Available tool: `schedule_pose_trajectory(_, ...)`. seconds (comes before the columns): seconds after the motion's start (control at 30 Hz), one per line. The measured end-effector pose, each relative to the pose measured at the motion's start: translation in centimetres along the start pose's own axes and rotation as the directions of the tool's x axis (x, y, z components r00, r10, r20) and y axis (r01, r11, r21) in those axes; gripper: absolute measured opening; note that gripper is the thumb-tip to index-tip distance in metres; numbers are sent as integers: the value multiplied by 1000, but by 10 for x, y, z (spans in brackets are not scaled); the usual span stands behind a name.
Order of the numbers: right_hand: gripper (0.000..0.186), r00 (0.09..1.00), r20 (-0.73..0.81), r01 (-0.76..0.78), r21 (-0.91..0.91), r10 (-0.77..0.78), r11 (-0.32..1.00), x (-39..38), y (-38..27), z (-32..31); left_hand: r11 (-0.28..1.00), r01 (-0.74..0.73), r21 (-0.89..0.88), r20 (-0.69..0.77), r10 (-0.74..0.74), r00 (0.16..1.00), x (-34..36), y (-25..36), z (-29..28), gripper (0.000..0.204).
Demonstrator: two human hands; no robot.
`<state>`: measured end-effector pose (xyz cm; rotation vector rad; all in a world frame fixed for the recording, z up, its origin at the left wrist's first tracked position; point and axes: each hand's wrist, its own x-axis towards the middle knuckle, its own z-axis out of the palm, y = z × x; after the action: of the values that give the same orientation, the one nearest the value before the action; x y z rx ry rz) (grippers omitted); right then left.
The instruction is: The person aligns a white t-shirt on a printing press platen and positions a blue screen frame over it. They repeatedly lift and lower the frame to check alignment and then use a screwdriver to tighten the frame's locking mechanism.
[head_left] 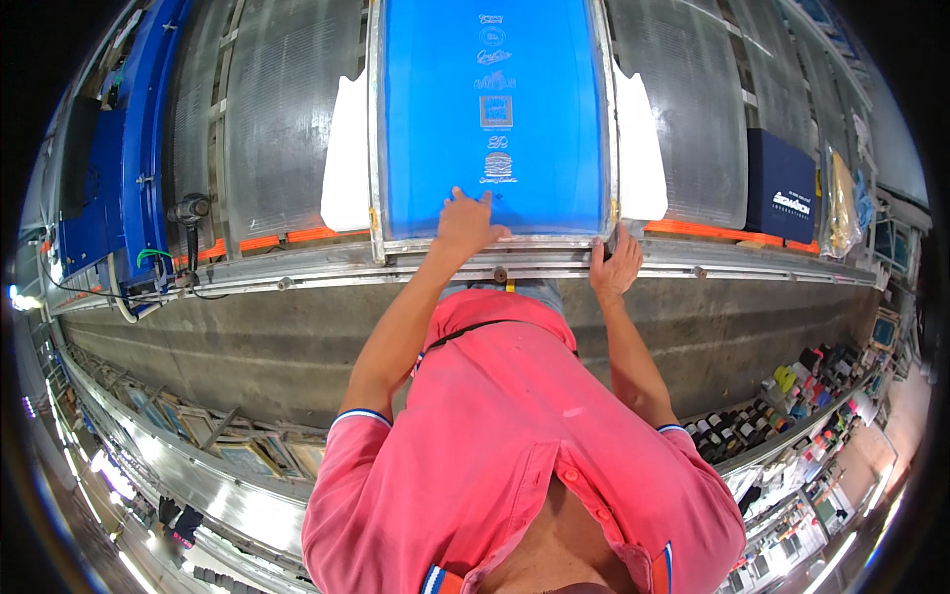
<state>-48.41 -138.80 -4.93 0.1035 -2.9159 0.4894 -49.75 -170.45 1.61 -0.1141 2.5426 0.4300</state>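
Note:
A screen-printing frame (611,109) with blue mesh (435,119) lies in front of me. A column of small pale designs runs down the mesh. White fabric (641,148) sticks out from beneath the frame on both sides. My left hand (467,223) is over the near end of the mesh, fingers stretched out and thumb apart, holding nothing. At the frame's near right corner, my right hand (618,263) rests with fingers extended and thumb spread. A small dark piece shows between that thumb and the fingers; its kind is unclear.
Long grey printing beds (683,109) flank the frame. A metal rail (396,269) runs along the near edge. A black heat-gun-like tool (190,210) stands left, beside blue machinery (148,119). To the right are a dark blue box (782,188) and a plastic-wrapped package (841,208). Bottles (742,426) line a shelf behind me.

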Motion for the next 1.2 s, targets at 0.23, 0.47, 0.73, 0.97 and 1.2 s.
schedule_pose_trajectory(0.23,62,1000,-11,-12,5,12,1000,-1,3,0,825,98,-556,-703,-530,474,-25,-120,21,51)
schedule_pose_trajectory(0.47,58,989,41,-147,149,143,978,5,6,0,674,291,-678,-406,-675,616,-56,-159,47,43)
schedule_pose_trajectory(0.73,43,924,135,-371,550,358,748,13,13,0,661,328,-675,-404,-703,585,-56,-152,42,55)
schedule_pose_trajectory(0.97,64,783,495,-585,381,377,716,79,1,-46,525,325,-786,-199,-714,672,-54,-144,-6,64)
schedule_pose_trajectory(1.2,49,702,653,-683,505,284,527,126,30,-89,474,253,-843,-241,-755,610,-55,-92,-2,67)
